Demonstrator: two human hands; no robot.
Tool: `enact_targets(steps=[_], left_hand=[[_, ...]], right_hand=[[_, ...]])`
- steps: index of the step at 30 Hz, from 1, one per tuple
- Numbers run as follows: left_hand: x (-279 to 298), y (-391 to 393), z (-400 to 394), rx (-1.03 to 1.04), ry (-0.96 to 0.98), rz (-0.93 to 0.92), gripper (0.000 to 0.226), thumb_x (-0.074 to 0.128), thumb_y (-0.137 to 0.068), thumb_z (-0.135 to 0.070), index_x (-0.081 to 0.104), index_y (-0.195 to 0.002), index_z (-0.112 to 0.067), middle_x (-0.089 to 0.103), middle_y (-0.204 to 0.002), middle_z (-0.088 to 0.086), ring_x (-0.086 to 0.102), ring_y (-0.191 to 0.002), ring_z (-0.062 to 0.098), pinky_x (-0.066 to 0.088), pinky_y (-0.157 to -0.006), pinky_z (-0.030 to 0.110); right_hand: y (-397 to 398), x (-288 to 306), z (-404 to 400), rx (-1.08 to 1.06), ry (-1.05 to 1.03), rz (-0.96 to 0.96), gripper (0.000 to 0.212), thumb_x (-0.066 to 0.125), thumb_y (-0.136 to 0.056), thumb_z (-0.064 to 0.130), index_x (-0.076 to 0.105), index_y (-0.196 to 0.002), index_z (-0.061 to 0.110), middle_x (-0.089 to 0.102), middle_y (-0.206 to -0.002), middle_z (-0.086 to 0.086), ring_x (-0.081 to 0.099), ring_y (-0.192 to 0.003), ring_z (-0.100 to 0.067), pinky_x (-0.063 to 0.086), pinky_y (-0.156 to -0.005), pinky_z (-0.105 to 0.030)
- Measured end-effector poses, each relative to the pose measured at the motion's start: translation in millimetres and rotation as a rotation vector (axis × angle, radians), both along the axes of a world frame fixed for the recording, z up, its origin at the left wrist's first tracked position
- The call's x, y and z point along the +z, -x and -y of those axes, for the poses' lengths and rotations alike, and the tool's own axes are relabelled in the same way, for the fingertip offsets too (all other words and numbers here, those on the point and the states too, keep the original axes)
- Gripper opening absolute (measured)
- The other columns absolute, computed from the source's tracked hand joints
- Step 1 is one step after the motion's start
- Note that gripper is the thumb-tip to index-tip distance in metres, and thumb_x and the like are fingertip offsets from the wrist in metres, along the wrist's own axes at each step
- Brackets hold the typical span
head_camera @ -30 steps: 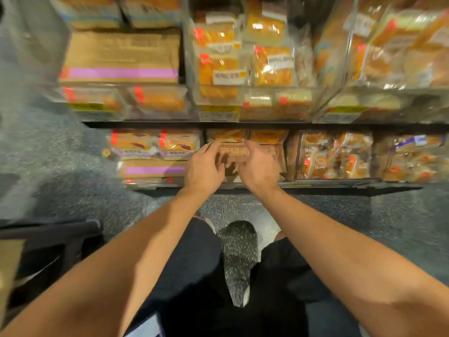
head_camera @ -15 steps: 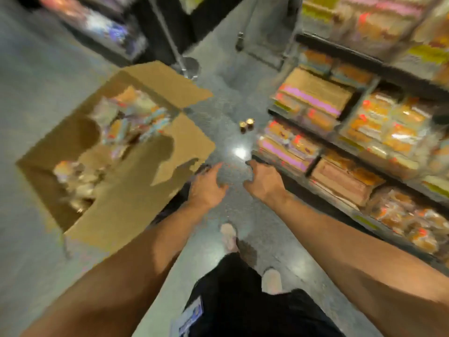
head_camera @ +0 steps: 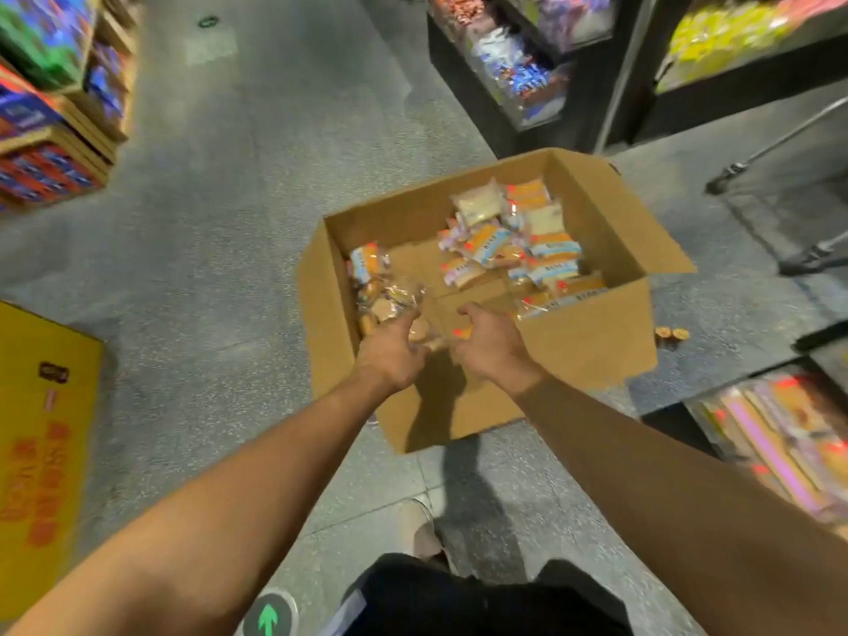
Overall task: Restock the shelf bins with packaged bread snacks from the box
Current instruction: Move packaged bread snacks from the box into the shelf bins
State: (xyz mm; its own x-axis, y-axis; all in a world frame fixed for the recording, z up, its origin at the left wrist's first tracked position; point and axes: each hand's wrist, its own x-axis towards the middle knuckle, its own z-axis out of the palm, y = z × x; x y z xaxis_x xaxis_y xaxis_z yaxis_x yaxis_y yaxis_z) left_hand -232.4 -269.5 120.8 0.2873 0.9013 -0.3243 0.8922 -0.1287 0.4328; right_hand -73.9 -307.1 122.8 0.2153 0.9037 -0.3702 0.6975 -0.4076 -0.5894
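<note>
An open cardboard box [head_camera: 592, 342] sits on the grey speckled floor [head_camera: 220, 213], its flaps folded outward. Inside the box, wrapped bread snacks [head_camera: 514, 241] lie in a loose heap toward the far right corner, with a smaller cluster of clear packets [head_camera: 376, 286] against the left wall; part of the box bottom between them is bare.

Both hands reach over the near wall of the box. The left hand [head_camera: 390, 355] has its fingers curled around a clear packet of bread [head_camera: 415, 330] at the near left of the box. The right hand [head_camera: 491, 346] is just beside it, fingers curled on what looks like the other end of the same packet, near a small red sticker; motion blur makes the exact grip hard to read.

To the right of the box, two small round gold items [head_camera: 671, 334] lie on the floor. Beyond them, at the right edge, the low shelf [head_camera: 780, 433] holds packaged bread with pink and orange labels. Left of the box, a yellow carton [head_camera: 41, 442] with red print lies on the floor. Behind the box stand dark display racks [head_camera: 518, 71] of colourful sweets.
</note>
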Motion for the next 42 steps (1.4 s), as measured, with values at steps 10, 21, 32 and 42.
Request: enact_targets(steps=[10,21,32,42], left_hand=[[-30,49,-122,0.065,0.141,-0.046,0.056,0.067,-0.091,-0.029,0.046,-0.143,-0.022,0.061,-0.134,0.009,0.058,-0.12,0.029,0.049,-0.098,0.034],[-150,27,-170,0.132,0.438,-0.117,0.042,0.06,-0.093,-0.019,0.053,-0.135,-0.023,0.068,-0.119,0.009,0.064,-0.106,0.029,0.054,-0.09,0.032],[-244,26,-173,0.171,0.512,-0.105,0.036,0.061,-0.088,-0.009,0.057,-0.123,-0.015,0.063,-0.12,0.006,0.059,-0.113,0.027,0.049,-0.098,0.041],[-278,22,-158,0.082,0.518,-0.147,0.061,0.056,-0.086,0.003,0.044,-0.142,-0.019,0.035,-0.154,0.004,0.048,-0.13,0.031,0.041,-0.108,0.042]], right_hand=[[23,-54,-115,0.014,0.113,0.001,0.046,0.073,-0.088,0.024,0.056,-0.13,0.015,0.066,-0.115,-0.013,0.062,-0.101,-0.031,0.051,-0.081,-0.032],[19,-180,-188,0.124,0.34,-0.039,0.056,0.073,-0.088,0.03,0.05,-0.139,0.021,0.067,-0.112,-0.008,0.066,-0.099,-0.028,0.056,-0.086,-0.035],[50,-270,-220,0.328,0.248,0.172,0.085,0.084,-0.075,0.043,0.038,-0.143,0.02,0.05,-0.139,-0.003,0.055,-0.12,-0.025,0.05,-0.099,-0.039],[5,-295,-224,0.081,0.296,-0.032,0.056,0.065,-0.091,0.01,0.042,-0.141,0.022,0.063,-0.103,0.001,0.059,-0.093,-0.018,0.049,-0.082,-0.031]])
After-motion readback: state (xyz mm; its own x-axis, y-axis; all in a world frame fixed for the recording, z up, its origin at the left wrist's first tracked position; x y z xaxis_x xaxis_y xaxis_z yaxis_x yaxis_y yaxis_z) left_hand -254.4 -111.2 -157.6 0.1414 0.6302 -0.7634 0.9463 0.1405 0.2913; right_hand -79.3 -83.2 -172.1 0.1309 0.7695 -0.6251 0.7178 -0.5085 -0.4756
